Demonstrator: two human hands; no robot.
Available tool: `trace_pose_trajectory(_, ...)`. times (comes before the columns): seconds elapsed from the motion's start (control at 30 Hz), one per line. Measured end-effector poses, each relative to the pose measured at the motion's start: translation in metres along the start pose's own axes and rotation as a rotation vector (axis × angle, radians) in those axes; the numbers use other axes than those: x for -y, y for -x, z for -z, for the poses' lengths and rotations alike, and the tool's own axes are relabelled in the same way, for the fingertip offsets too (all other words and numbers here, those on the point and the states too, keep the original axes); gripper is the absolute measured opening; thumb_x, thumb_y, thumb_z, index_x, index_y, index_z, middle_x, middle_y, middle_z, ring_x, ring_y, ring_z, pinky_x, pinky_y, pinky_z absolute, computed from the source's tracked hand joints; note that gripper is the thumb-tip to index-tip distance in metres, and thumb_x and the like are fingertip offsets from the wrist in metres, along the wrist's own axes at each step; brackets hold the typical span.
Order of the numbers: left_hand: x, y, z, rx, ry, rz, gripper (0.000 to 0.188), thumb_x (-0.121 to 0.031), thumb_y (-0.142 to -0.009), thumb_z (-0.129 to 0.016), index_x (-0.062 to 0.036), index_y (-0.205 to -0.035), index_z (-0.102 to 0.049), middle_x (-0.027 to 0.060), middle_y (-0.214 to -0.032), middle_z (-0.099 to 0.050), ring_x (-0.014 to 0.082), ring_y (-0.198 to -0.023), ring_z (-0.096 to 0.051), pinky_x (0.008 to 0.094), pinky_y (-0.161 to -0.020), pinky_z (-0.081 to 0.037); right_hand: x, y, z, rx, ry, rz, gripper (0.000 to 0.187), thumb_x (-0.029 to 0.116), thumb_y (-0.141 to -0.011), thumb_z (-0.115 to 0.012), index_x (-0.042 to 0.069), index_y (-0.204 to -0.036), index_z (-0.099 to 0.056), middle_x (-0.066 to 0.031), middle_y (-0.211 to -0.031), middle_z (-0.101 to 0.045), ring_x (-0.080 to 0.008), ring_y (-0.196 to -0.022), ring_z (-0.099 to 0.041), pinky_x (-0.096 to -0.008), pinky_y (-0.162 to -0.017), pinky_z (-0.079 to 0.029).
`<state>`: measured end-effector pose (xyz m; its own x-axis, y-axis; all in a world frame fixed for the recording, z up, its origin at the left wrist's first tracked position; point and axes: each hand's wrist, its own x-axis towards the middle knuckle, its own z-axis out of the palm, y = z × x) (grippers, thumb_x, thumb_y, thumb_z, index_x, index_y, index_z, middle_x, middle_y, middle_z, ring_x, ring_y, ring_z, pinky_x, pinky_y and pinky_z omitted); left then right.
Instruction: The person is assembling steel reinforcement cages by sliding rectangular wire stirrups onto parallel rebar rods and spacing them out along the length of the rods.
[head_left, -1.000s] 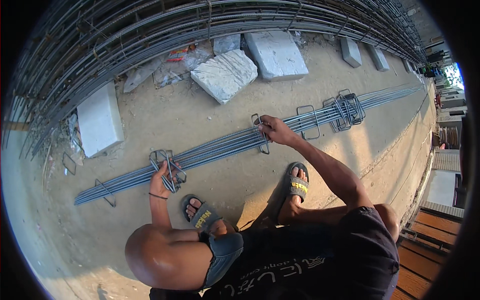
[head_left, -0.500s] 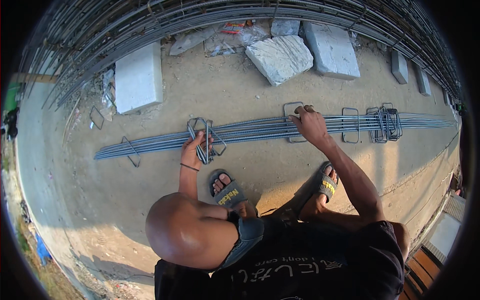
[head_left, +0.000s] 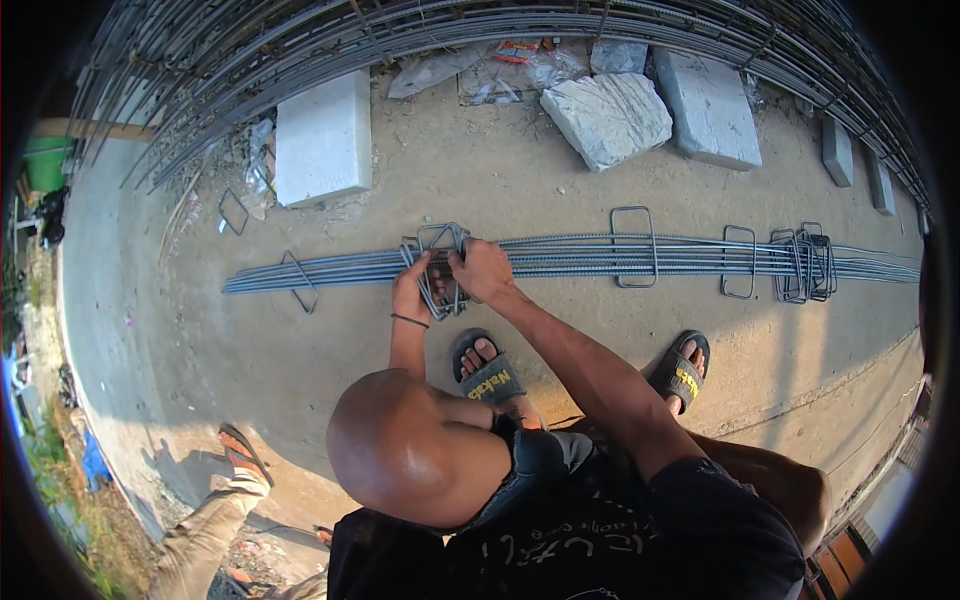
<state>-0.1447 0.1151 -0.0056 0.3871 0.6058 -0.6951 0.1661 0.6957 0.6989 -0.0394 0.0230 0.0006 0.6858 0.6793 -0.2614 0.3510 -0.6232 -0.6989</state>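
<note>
Noted first, as largest: a broad stack of steel bars [head_left: 300, 60], arching along the far side of the bar bundle [head_left: 570, 257], taken here as landmark. Noted next: the bundle itself, lying lengthwise on the ground [head_left: 580, 330]. Recorded beyond the bundle, toward its left end: a smooth pale block [head_left: 322, 140]; beyond its middle: a rough pale stone [head_left: 612, 118] just beside another block [head_left: 710, 108]. Seen on the near side, off the left end: another person's lower leg [head_left: 205, 530]. Found over the bundle, left of its middle: left hand [head_left: 408, 290], closed about a bunch of wire loops [head_left: 427, 290], fingers partly showing through; count not tellable. Found at the right side of that bunch: right hand [head_left: 483, 270], fingers curled in, touching; hold on any single loop hidden. Judged as to progress: partway only. Counted as set out singly across the bundle: a slanted loop [head_left: 303, 272] near the left end, a squared loop [head_left: 614, 248] right of both hands, a second squared loop [head_left: 725, 262] farther right. Judged as left over: the bunch in hand, plus a tight cluster of loops [head_left: 803, 265] toward the right end, neither yet spread. Noted last: a loose loop [head_left: 241, 201] beyond the left end, apart from the bundle.
</note>
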Motion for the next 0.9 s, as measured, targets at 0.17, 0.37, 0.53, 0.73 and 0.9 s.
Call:
trace_pose_trajectory(0.17, -0.018, -0.001, -0.001, 0.033, 0.006, 0.085, 0.025, -0.03, -0.091, -0.057, -0.0044, -0.088, -0.057, -0.0018, -0.055, -0.042, 0.006, -0.038, -0.032, 0.0234, -0.034, -0.023, -0.027, 0.006, 0.015, 0.176, -0.44, -0.307, 0.04, 0.035, -0.086, -0.056, -0.003, -0.074, -0.061, -0.0215, -0.067, -0.062, -0.0332, -0.069, -0.064, -0.0424, -0.064, -0.048)
trace_pose_trajectory(0.37, -0.027, 0.006, 0.018, 0.024, -0.164, 0.064, 0.029, -0.033, -0.089, -0.059, -0.0048, -0.091, -0.056, 0.0008, -0.058, -0.049, 0.0088, -0.038, -0.039, 0.0238, -0.035, -0.032, -0.029, 0.015, 0.031, 0.292, -0.524, -0.407, 0.04, 0.033, -0.086, -0.057, -0.003, -0.069, -0.06, -0.0144, -0.054, -0.059, -0.0232, -0.051, -0.061, -0.0372, -0.056, -0.048)
trace_pose_trajectory(0.53, 0.0, 0.021, 0.009, -0.012, -0.107, 0.019, 0.029, -0.028, -0.086, -0.064, 0.0004, -0.087, -0.058, 0.0114, -0.065, -0.061, 0.0202, -0.046, -0.056, 0.0302, -0.04, -0.047, -0.038, 0.019, 0.048, 0.264, -0.378, -0.352, 0.039, 0.032, -0.085, -0.059, -0.002, -0.067, -0.061, -0.0119, -0.051, -0.059, -0.0211, -0.05, -0.062, -0.036, -0.055, -0.049)
trace_pose_trajectory(0.73, -0.025, 0.0, 0.006, -0.05, -0.152, -0.03, 0.024, -0.022, -0.087, -0.062, 0.0018, -0.082, -0.059, 0.0091, -0.058, -0.056, 0.0178, -0.04, -0.051, 0.0307, -0.036, -0.042, -0.074, 0.031, 0.076, 0.248, -0.336, -0.345, 0.033, 0.026, -0.089, -0.056, -0.003, -0.074, -0.06, -0.0135, -0.059, -0.062, -0.0227, -0.05, -0.061, -0.0367, -0.056, -0.049)
trace_pose_trajectory(0.9, -0.037, -0.004, 0.024, -0.031, -0.233, 0.009, 0.026, -0.026, -0.086, -0.064, 0.0, -0.085, -0.063, 0.0039, -0.055, -0.052, 0.0116, -0.037, -0.041, 0.025, -0.034, -0.031, -0.094, 0.026, 0.096, 0.138, -0.292, -0.166, 0.032, 0.026, -0.089, -0.055, -0.003, -0.077, -0.057, -0.0177, -0.064, -0.06, -0.0312, -0.06, -0.061, -0.0413, -0.06, -0.047)
